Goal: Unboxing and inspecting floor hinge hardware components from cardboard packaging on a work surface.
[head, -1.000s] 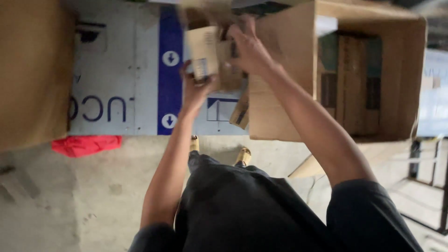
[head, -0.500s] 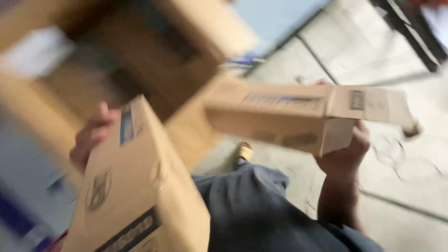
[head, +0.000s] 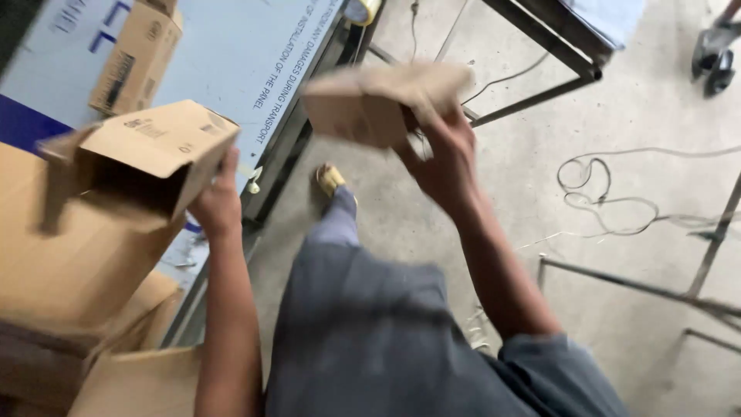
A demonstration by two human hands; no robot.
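Observation:
My left hand [head: 216,202] grips a small brown cardboard box [head: 147,154] by its right side; the box lies on its side with its open end and loose flaps facing left. My right hand [head: 446,158] holds a second small cardboard box [head: 378,100], blurred by motion, raised above the concrete floor. The two boxes are apart, roughly a forearm's length between them. My legs in grey trousers and a foot in a yellow sandal [head: 330,179] show below.
A large flat carton with a pale blue printed face [head: 231,54] lies at upper left with another small box [head: 135,58] on it. Brown cartons [head: 62,262] stack at lower left. Metal frame legs [head: 540,31], a tape roll [head: 361,9] and loose cables [head: 610,193] are on the floor at right.
The view has swung from the big open carton toward the floor. Both hands have come away from the carton, each carrying a small box, and the boxes have turned in my hands.

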